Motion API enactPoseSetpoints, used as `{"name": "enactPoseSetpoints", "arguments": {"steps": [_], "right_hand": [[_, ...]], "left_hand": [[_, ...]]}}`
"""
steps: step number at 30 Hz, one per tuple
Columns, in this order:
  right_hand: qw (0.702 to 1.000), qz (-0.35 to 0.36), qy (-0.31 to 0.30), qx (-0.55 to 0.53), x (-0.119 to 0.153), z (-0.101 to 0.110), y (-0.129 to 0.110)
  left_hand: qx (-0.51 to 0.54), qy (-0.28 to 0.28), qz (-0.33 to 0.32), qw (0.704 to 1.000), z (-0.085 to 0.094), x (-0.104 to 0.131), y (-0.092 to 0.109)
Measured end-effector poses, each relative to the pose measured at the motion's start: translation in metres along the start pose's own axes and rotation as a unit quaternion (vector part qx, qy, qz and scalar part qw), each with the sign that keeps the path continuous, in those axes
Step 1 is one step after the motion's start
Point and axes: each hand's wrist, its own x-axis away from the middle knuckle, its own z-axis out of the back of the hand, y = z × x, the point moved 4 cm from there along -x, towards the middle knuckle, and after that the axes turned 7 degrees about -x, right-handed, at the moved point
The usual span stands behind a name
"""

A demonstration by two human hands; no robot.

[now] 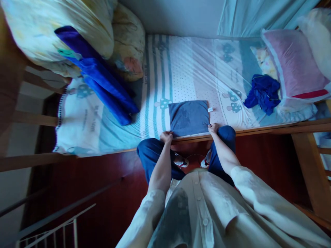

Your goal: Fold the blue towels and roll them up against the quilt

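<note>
While the left hand (166, 136) and right hand (213, 128) pinch its 2 near corners, the flat grey-blue rectangular fabric piece (189, 118) lies between and just beyond them, long axis running hand to hand

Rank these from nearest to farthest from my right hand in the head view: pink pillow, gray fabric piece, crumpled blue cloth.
1. Gray fabric piece: its corner is at the right hand.
2. Crumpled blue cloth: off to the right.
3. Pink pillow: farther right.
</note>
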Motion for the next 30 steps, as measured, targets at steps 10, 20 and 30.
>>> {"name": "enactPoseSetpoints", "arguments": {"steps": [10, 20, 30], "right_hand": [[0.994, 0.101, 0.045, -0.002, 0.033, 0.041, -0.008], [0.921, 0.343, -0.087, 0.16, 0.086, 0.025, -0.025], [0.933, 0.288, -0.092, 0.194, 0.054, 0.007, -0.028]], "left_hand": [[-0.004, 0.087, -0.21, 0.974, 0.028, 0.038, 0.014], [-0.131, 0.005, -0.404, 0.906, -0.006, 0.059, 0.02], [-0.173, 0.007, -0.401, 0.9, -0.019, 0.034, 0.02]]}}
